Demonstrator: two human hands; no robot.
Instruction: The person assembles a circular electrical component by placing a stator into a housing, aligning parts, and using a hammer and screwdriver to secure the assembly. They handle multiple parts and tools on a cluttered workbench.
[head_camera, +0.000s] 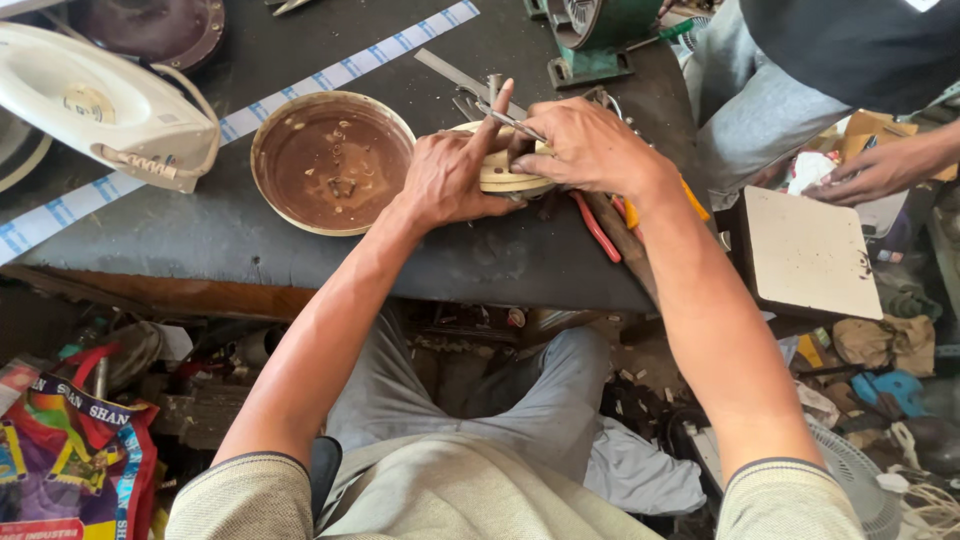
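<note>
While two hands work, left hand (447, 180) grip closed on one cream disc (500, 172), right hand (590, 148) pinching one metal tool (510, 120).

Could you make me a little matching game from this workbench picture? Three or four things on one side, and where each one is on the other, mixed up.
Things:
1. white clothes iron
2. round brown pan
3. cream round part
4. red-handled pliers

Places:
A. held between the left hand and right hand
B. bench top, far left
C. under the right wrist, near the bench edge
D. flat on the bench, just left of the left hand

Pairs: 1-B, 2-D, 3-A, 4-C
</note>
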